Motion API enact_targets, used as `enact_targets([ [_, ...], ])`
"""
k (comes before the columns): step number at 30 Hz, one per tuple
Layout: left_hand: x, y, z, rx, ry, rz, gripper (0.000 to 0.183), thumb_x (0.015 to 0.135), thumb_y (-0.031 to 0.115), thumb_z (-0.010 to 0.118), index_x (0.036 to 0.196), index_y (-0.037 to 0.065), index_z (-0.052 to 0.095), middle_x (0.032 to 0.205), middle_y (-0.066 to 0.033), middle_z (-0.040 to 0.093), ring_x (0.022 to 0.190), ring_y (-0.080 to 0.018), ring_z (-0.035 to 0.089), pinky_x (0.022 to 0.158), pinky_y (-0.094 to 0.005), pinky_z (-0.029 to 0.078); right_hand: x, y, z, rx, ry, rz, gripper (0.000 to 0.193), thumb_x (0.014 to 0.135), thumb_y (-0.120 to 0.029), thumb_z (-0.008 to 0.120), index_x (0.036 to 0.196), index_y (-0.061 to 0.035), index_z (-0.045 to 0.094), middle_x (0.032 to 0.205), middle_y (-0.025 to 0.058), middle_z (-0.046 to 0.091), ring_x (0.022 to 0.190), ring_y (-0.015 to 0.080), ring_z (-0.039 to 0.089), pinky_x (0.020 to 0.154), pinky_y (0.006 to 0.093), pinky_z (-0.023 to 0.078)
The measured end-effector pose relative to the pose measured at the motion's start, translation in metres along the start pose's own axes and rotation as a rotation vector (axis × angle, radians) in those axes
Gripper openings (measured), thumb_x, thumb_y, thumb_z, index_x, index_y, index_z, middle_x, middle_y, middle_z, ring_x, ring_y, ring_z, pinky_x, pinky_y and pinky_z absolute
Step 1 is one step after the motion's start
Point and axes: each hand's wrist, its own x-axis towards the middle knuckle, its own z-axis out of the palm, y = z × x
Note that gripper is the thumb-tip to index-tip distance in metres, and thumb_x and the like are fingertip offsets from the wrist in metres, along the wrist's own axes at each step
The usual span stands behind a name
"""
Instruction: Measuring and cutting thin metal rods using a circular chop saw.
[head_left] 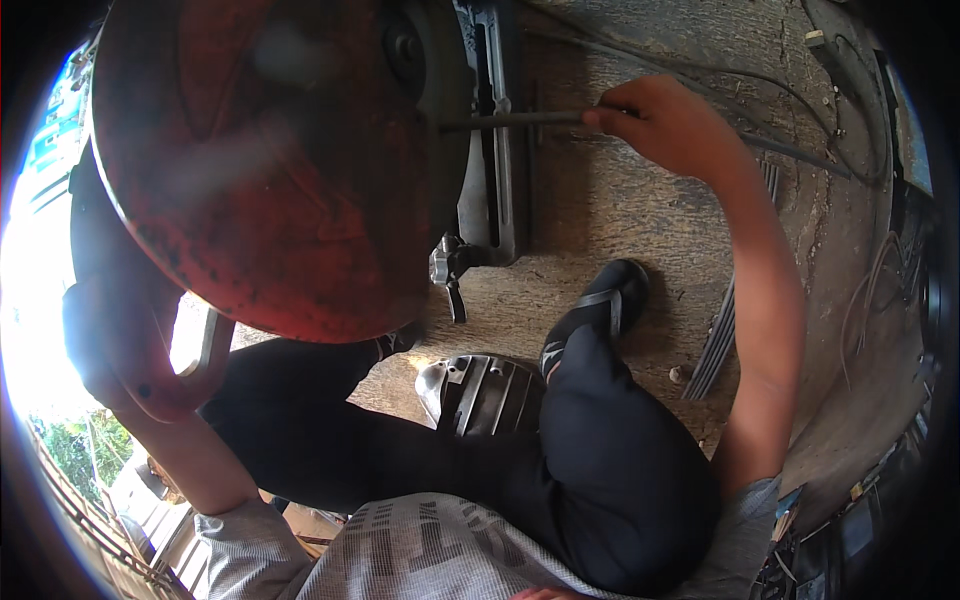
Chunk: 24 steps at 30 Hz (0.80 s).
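A large red blade guard of a cut-off saw [270, 190] fills the upper left, scuffed and dark along its right side. My left hand [92, 335] is closed round the saw's handle [165, 375] at the lower left of the guard; glare and the handle hide most of its fingers. Out to the right, my right hand [655, 122] pinches the end of a thin metal rod [535, 119]. The rod runs level across the saw's dark metal base and vice [510, 180], and its far end disappears behind the guard.
Several thin rods [722, 335] lie bundled beside my right forearm. Dark cables [760, 75] cross the worn floor [610, 215] at the upper right. A ribbed metal housing [490, 395] sits between my legs, near my sandalled foot [625, 290]. Bright light enters from the left.
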Motion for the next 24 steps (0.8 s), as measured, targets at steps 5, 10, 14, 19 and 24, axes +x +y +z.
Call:
enact_targets([
  [5, 0.011, 0.027, 0.006, -0.075, 0.014, 0.017, 0.043, 0.075, 0.022, 0.068, 0.11, 0.0, 0.057, 0.092, -0.0049, 0.06, 0.085, -0.0213, 0.059, 0.078, -0.0322, 0.047, 0.003, 0.004, 0.001, 0.029, -0.019, -0.006, 0.041, 0.088, -0.037, 0.058, 0.078, 0.0021, 0.061, 0.057, 0.0133, 0.048, 0.052, 0.0251, 0.047, 0.053, 0.0384, 0.038],
  [10, 0.02, 0.053, 0.01, -0.146, 0.036, 0.03, 0.044, 0.074, 0.022, 0.069, 0.11, -0.001, 0.057, 0.093, -0.0054, 0.059, 0.086, -0.021, 0.058, 0.079, -0.0321, 0.047, 0.004, 0.004, 0.004, 0.025, 0.052, -0.066, 0.04, 0.088, -0.037, 0.058, 0.082, 0.0016, 0.063, 0.06, 0.0145, 0.051, 0.055, 0.0265, 0.05, 0.055, 0.0388, 0.039],
  [14, 0.029, 0.063, 0.016, -0.207, 0.057, 0.042, 0.045, 0.074, 0.023, 0.069, 0.111, -0.001, 0.056, 0.094, -0.0057, 0.059, 0.087, -0.0208, 0.058, 0.079, -0.032, 0.047, 0.005, -0.003, -0.005, -0.036, -0.114, 0.108, 0.043, 0.087, -0.047, 0.055, 0.095, -0.0075, 0.07, 0.085, 0.0116, 0.065, 0.079, 0.0275, 0.063, 0.07, 0.0386, 0.049],
  [19, 0.036, 0.079, 0.019, -0.278, 0.085, 0.055, 0.046, 0.073, 0.023, 0.069, 0.111, -0.001, 0.056, 0.095, -0.0062, 0.059, 0.088, -0.0205, 0.058, 0.08, -0.0319, 0.046, 0.002, 0.002, 0.003, 0.018, 0.025, -0.024, 0.039, 0.089, -0.037, 0.058, 0.084, 0.0009, 0.065, 0.061, 0.0146, 0.052, 0.056, 0.0265, 0.051, 0.055, 0.0387, 0.04],
  [24, 0.046, 0.098, 0.023, -0.35, 0.114, 0.065, 0.048, 0.073, 0.023, 0.07, 0.112, -0.001, 0.056, 0.096, -0.0066, 0.059, 0.089, -0.0203, 0.058, 0.081, -0.0319, 0.046, 0.004, 0.003, 0.004, 0.001, 0.008, -0.009, 0.039, 0.089, -0.036, 0.058, 0.083, 0.0014, 0.065, 0.061, 0.0148, 0.052, 0.055, 0.0264, 0.051, 0.054, 0.0388, 0.04],
])
